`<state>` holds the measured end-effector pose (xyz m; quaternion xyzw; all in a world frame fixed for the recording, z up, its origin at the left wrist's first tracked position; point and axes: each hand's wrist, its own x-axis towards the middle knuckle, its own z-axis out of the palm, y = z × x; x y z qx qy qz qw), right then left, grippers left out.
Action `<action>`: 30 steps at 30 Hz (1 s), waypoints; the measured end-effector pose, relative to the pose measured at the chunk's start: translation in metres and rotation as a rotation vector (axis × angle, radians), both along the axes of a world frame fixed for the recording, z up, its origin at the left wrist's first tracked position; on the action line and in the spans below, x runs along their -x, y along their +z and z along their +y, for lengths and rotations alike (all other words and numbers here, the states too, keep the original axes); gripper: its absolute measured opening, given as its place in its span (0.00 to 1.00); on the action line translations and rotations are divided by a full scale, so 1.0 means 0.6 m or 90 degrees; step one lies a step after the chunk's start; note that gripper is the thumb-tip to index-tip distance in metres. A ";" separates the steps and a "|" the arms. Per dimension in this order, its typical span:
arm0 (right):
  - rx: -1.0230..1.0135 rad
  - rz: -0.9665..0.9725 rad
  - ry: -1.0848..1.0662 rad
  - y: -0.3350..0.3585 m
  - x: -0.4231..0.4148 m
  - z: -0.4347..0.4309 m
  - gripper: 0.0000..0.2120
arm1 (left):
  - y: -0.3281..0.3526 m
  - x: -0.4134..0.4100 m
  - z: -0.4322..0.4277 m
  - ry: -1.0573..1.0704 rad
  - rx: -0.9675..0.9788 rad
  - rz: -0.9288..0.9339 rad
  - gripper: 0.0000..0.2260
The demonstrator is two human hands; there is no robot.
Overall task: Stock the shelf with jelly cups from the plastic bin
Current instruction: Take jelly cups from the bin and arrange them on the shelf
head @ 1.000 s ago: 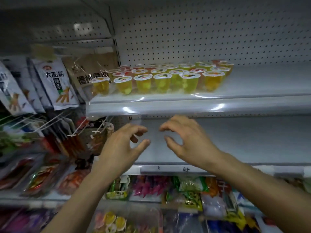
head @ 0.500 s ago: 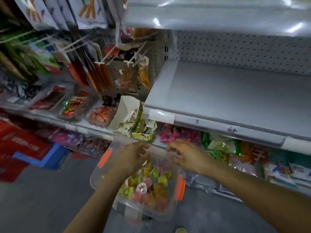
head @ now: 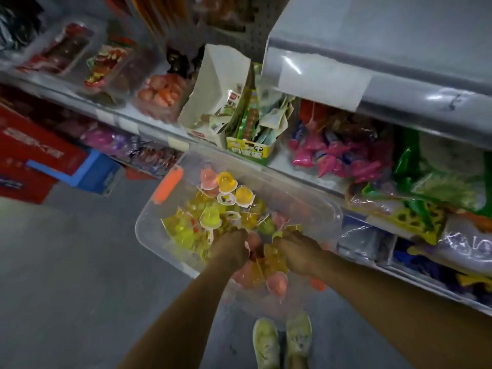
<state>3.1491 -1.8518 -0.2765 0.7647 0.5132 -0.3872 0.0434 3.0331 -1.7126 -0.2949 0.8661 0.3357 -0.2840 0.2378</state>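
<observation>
Two hands, L hand [head: 230, 247] & R hand [head: 296, 252], in clear plastic bin [head: 145, 230]. Fingers buried among jelly cups [head: 210, 219]; grip can't tell.

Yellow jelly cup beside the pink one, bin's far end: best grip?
From above: pinch the yellow jelly cup across its rounded body, just over the flared rim. It appears to lie bottom-up atop the pile in the plastic bin, sides exposed except where the pink cup sits beside it.
</observation>
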 end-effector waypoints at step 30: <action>-0.161 0.218 -0.501 0.105 -0.012 -0.033 0.19 | 0.133 0.012 -0.004 0.399 0.343 -0.170 0.14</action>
